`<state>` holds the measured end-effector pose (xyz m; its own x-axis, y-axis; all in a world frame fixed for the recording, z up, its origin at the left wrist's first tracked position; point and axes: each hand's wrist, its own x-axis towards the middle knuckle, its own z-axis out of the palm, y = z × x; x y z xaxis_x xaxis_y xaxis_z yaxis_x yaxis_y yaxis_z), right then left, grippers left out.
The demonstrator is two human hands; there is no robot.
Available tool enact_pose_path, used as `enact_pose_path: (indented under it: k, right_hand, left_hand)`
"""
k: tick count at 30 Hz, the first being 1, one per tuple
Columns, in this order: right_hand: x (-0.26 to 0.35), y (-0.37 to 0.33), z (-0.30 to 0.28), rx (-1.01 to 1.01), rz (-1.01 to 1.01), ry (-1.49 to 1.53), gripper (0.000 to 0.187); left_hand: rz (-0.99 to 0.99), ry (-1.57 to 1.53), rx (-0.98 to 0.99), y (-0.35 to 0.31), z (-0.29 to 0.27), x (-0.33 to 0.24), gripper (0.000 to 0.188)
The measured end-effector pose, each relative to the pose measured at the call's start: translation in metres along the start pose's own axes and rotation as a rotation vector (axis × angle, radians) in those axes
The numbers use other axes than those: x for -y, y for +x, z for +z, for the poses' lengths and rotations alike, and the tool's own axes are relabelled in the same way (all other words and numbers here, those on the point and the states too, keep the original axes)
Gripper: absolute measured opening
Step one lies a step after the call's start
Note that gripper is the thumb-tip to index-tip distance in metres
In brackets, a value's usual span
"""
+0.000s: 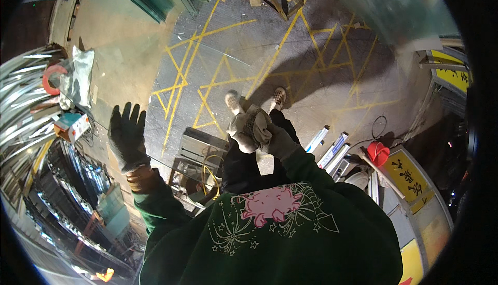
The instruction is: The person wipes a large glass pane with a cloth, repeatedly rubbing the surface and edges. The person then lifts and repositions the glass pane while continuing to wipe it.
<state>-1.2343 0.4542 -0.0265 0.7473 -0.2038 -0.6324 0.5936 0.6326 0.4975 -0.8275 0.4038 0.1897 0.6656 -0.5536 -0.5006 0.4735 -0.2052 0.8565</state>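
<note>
My left hand (128,135) is raised out to the left in a dark grey work glove, its fingers spread and nothing in it. A brown cuff shows at that wrist, below the green sleeve. In front of my body, my right hand (281,141) is closed around a bunched grey cloth bundle (245,130). Folds and a darker patch show on the bundle, but I cannot make out its exact kind. It is held above my dark trousers and hides part of my legs.
Metal strips (31,103) fill racks on the left, near a small box (72,127) and a red ring (53,80). A dark slatted stool (203,150) stands by my left leg. Long boxes (332,150), a red bucket (378,154) and yellow signboards (407,176) lie to the right.
</note>
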Motion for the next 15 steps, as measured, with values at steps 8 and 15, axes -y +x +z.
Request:
enact_pose_path:
  k: [8, 15]
  right_hand:
    - [-0.019, 0.006, 0.004, 0.104, -0.381, -1.266, 0.054]
    - [-0.050, 0.024, 0.044, 0.203, -0.203, -0.936, 0.055]
  left_hand:
    - [0.077, 0.028, 0.001, -0.009, -0.009, 0.004, 0.052]
    - [0.181, 0.077, -0.038, -0.012, -0.008, 0.012, 0.048]
